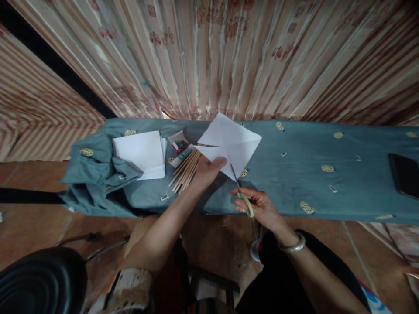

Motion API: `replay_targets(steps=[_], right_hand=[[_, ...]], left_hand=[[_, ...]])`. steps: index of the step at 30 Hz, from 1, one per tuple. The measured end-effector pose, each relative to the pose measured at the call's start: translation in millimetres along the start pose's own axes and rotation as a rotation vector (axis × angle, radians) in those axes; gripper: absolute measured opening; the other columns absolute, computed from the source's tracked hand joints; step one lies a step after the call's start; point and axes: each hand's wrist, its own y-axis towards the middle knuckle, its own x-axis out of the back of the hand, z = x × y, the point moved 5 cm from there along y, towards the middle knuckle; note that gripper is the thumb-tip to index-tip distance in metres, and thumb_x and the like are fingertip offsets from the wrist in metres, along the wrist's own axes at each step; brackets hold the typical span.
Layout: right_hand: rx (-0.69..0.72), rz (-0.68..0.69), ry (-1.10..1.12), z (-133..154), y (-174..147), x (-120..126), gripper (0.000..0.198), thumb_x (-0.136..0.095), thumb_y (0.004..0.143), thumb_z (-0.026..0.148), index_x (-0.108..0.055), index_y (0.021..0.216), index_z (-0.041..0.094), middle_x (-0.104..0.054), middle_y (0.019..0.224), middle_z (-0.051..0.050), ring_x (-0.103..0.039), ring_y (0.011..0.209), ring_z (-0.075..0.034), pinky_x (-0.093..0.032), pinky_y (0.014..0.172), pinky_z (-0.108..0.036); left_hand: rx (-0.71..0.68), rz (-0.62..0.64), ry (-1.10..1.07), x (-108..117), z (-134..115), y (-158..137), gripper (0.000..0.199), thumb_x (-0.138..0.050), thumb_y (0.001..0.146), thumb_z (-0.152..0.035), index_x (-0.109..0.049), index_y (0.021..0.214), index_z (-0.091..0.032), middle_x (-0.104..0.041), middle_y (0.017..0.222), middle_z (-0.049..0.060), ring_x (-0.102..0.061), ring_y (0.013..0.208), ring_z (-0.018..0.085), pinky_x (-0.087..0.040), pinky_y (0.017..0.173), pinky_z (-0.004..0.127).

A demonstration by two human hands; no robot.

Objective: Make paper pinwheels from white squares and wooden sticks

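A white square sheet of paper [240, 141] with crossing creases is held above the cloth, one cut running in from its left corner. My left hand [209, 170] grips its lower left edge, thumb on top. Scissors with pale green handles [247, 205] are in my right hand [258, 207], its fingers around the handles. Their blades [234, 173] lie at the paper's lower corner; how far the blades are apart is hard to tell. Under and beside my left hand, several thin wooden sticks [185, 173] lie in a bundle.
A stack of white paper [140, 152] lies at the left on the green patterned cloth [294, 174]. Between stack and sheet are a small open box [179, 140] and a green-and-white box [183, 155]. A dark phone [404, 174] lies far right. A pleated curtain [229, 65] hangs behind.
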Motion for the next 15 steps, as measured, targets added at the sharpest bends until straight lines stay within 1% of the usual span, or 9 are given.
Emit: replay_targets(steps=[3,6,11,15], right_hand=[[0.006,0.011,-0.021,0.0,-0.2,-0.2,0.05,-0.089,0.054,0.051,-0.074,0.089,0.019,-0.061,0.062,0.005,-0.055,0.054,-0.007,-0.046,0.05,-0.019],[0.021,0.021,-0.043,2.7,-1.1,-0.9,0.049,-0.089,0.055,0.049,-0.073,0.09,0.019,-0.06,0.062,0.005,-0.055,0.055,-0.007,-0.046,0.052,-0.019],[0.045,0.02,-0.071,8.3,-2.4,-0.3,0.046,-0.087,0.058,0.05,-0.072,0.088,0.018,-0.059,0.061,0.005,-0.053,0.055,-0.008,-0.046,0.052,-0.02],[0.046,0.015,-0.091,9.1,-2.4,0.7,0.046,-0.086,0.059,0.05,-0.072,0.089,0.019,-0.058,0.061,0.005,-0.053,0.055,-0.008,-0.046,0.052,-0.021]], left_hand=[[-0.004,0.012,-0.011,-0.7,0.1,-0.3,0.021,-0.073,0.059,-0.023,-0.066,0.078,-0.017,-0.071,0.078,0.003,-0.065,0.076,0.021,-0.053,0.074,0.034],[0.006,0.004,-0.046,-1.2,1.3,-2.0,0.025,-0.073,0.056,-0.022,-0.064,0.079,-0.018,-0.07,0.079,0.003,-0.065,0.077,0.021,-0.054,0.077,0.035],[0.043,0.06,-0.06,-5.4,5.5,-7.2,0.035,-0.076,0.055,-0.024,-0.065,0.088,-0.018,-0.072,0.088,0.005,-0.067,0.083,0.022,-0.054,0.083,0.038],[0.056,0.071,-0.041,-6.0,7.3,-8.3,0.039,-0.075,0.057,-0.025,-0.065,0.094,-0.018,-0.072,0.088,0.004,-0.066,0.084,0.022,-0.053,0.084,0.037]])
